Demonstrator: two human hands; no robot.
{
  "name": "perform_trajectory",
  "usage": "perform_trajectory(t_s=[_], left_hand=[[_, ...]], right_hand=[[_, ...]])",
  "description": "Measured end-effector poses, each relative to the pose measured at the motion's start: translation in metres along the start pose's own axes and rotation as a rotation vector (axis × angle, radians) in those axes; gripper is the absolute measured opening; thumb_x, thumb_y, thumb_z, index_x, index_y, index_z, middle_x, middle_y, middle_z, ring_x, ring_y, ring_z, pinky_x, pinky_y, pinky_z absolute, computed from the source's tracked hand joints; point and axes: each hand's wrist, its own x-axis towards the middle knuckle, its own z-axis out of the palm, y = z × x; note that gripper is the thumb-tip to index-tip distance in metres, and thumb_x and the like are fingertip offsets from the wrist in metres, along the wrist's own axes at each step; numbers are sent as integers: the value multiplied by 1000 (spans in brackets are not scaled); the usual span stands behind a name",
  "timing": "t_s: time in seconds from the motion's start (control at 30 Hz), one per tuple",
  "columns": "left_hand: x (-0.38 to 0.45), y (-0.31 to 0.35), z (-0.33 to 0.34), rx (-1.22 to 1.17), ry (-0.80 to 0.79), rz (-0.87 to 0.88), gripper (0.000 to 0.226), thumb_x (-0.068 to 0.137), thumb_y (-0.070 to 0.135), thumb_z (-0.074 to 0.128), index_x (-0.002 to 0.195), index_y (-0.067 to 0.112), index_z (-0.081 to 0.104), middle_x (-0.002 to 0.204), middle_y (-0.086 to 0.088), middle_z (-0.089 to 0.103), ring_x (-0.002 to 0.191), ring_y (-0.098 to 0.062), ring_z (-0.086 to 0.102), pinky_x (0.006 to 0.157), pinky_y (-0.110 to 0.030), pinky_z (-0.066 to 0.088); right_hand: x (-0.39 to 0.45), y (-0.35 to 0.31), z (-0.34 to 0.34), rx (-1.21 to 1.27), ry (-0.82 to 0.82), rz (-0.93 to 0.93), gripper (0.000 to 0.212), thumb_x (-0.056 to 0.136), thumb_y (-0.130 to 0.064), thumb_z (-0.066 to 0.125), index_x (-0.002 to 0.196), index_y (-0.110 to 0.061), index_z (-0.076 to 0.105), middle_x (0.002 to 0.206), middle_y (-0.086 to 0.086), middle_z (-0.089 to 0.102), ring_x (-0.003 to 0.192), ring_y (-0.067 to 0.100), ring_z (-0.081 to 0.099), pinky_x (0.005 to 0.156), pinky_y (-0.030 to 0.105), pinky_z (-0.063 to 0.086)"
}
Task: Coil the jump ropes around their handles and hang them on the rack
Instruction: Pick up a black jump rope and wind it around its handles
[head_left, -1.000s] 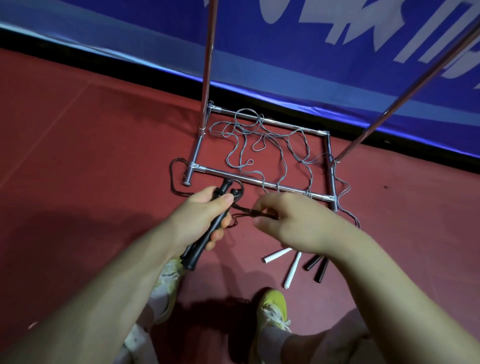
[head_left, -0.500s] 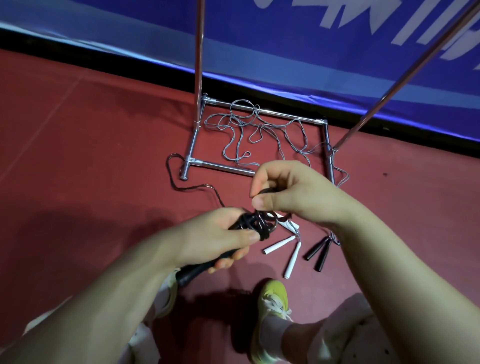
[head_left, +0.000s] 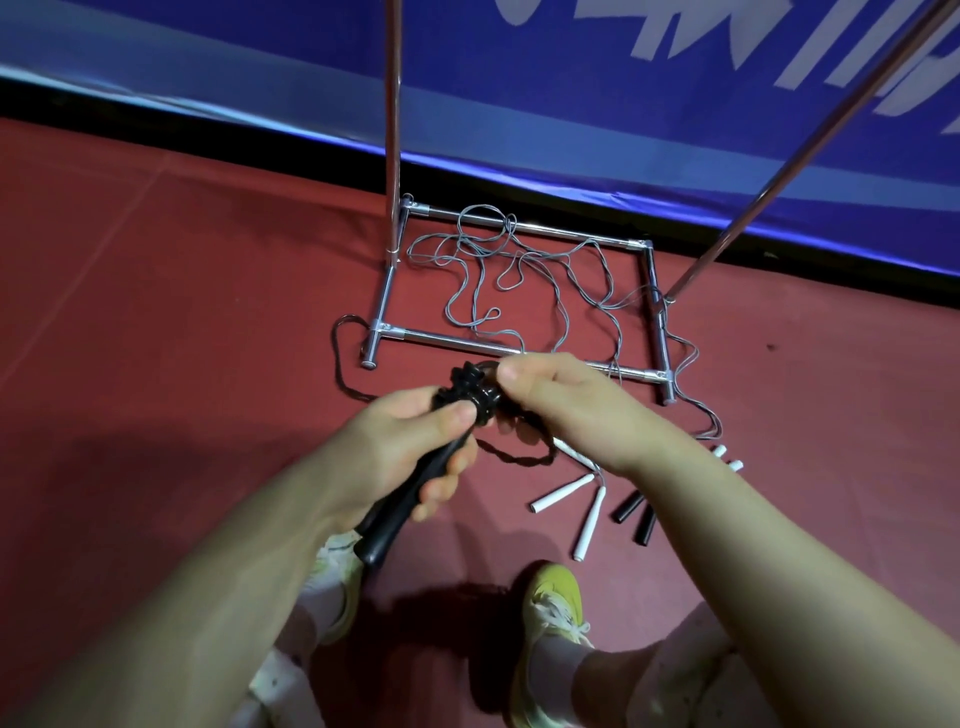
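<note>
Coiling in hand: left hand (head_left: 410, 441) grips the black handles (head_left: 400, 504); right hand (head_left: 561, 400), just beside, pinches the rope (head_left: 470, 397) at their top. Next turn needs slack drawn in; rack (head_left: 519, 348) beyond both hands.

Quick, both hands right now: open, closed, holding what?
Left hand: closed, holding the black handles.
Right hand: closed, pinching the black rope at the coil.
</note>
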Motion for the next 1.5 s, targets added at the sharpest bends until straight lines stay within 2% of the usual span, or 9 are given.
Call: perform_trajectory(t_s=[0.17,0.27,0.4,0.67,0.83,0.93,1.1,1.27,1.5], left_hand=[[2,-1,-3,67,64,-1,22,84,29,53,77,9,47,59,-1,51,39,-12,40,36,-20,34],[2,0,-7,4,50,-22,21,80,28,67,78,11,54,61,-4,53,42,-13,45,39,-21,37],[1,-2,-5,-167,-45,-122,35,76,18,63,105,0,57,64,-5,56,47,-17,50,44,-25,43],[6,-2,-10,-79,34,-88,10,92,1,50,100,7,51,64,-2,52,47,-14,46,47,-25,41],[7,-6,-11,183,51,-68,47,91,-1,53,132,20,43,66,-2,48,50,-10,46,52,-24,41],[9,-8,-17,72,4,-89,84,74,10,62,147,23,25,71,-5,48,52,-12,48,54,-28,45],[6,-3,-21,-113,-17,-168,59,70,14,68,126,15,49,76,-2,60,53,-14,54,47,-26,47],[4,-3,-16,53,38,-336,31,83,34,58,94,5,60,57,-1,58,44,-13,50,46,-24,45],[11,-10,-9,213,148,-245,28,96,34,48,79,13,52,48,9,39,37,-6,29,40,-17,29]], right_hand=[[-2,-3,6,-267,52,-16,36,101,-26,41,69,-23,56,53,-19,50,51,-1,42,53,13,33],[0,0,8,-348,161,-6,36,99,-30,45,70,-13,56,58,-12,50,53,2,40,55,22,34],[1,7,5,-226,240,19,33,98,-19,50,66,-24,52,47,-20,47,44,0,38,49,12,28],[5,17,19,-118,150,71,39,85,-50,47,59,-21,53,54,-7,41,47,5,32,46,18,27],[4,17,19,-128,157,89,46,96,-37,51,54,-21,42,51,-8,33,42,3,24,42,14,21],[5,18,19,-125,183,81,46,96,-38,50,53,-22,46,49,-14,30,43,3,22,43,16,21],[5,19,18,-151,243,118,47,98,-36,48,53,-40,60,52,-13,31,44,2,24,47,18,23],[2,20,17,-269,285,150,40,98,-38,46,61,-22,47,61,1,28,51,9,23,50,27,22],[6,22,24,-99,213,284,47,100,-42,35,73,-7,52,55,4,50,46,19,44,49,25,38]])
